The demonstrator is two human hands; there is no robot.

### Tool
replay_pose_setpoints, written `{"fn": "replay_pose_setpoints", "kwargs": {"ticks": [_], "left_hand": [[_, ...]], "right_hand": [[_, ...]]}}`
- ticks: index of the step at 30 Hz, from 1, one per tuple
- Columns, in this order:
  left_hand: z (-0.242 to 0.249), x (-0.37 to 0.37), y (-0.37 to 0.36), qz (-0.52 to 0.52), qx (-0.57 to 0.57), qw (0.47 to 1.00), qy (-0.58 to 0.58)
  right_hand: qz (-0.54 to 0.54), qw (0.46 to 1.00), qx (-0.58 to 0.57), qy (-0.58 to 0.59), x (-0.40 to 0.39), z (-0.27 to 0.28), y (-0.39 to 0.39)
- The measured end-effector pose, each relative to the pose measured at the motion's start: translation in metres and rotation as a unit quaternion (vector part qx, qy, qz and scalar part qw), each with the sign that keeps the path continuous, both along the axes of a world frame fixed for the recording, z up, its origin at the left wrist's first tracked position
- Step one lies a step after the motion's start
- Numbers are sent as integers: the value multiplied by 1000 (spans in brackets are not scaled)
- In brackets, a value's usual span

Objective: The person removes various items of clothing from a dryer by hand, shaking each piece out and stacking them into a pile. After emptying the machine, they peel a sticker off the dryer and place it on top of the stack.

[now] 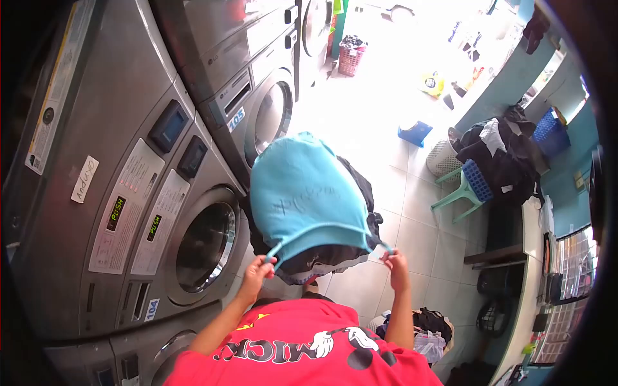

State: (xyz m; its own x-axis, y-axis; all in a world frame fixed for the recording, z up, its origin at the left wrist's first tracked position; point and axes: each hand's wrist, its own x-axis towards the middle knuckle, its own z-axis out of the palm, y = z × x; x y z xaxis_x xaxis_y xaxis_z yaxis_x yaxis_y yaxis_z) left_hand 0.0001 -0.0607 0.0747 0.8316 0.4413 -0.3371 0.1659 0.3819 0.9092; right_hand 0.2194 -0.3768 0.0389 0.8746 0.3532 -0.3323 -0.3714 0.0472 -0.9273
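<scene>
A light blue strappy top (309, 186) is spread out in front of me, with faint dark lettering on it. My left hand (257, 275) pinches one of its thin straps. The other strap is gripped between the fingers of my right hand (396, 265). Under the top sits a heap of dark clothes (362, 177), partly hidden by the blue cloth. Whatever supports the heap is mostly covered.
Stacked grey washing machines (209, 241) line the left side. A green stool (458, 193) and a pile of dark clothes (502, 151) are at the right, near a white basket (443, 157). More laundry (431, 328) lies by my right elbow. A pink basket (351, 59) stands farther off.
</scene>
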Motion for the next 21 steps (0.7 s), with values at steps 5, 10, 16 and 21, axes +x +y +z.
{"fn": "replay_pose_setpoints", "kwargs": {"ticks": [5, 10, 16, 21], "left_hand": [[-122, -48, 2, -62, 46, 969, 235], [-122, -81, 29, -86, 130, 947, 282], [-142, -117, 60, 78, 177, 969, 156], [-132, -158, 68, 155, 171, 967, 109]], "right_hand": [[40, 967, -249, 25, -8, -74, 11], [88, 933, -256, -236, 26, -25, 118], [205, 778, -15, -593, -13, 256, 341], [242, 538, 194, -784, -116, 436, 441]]}}
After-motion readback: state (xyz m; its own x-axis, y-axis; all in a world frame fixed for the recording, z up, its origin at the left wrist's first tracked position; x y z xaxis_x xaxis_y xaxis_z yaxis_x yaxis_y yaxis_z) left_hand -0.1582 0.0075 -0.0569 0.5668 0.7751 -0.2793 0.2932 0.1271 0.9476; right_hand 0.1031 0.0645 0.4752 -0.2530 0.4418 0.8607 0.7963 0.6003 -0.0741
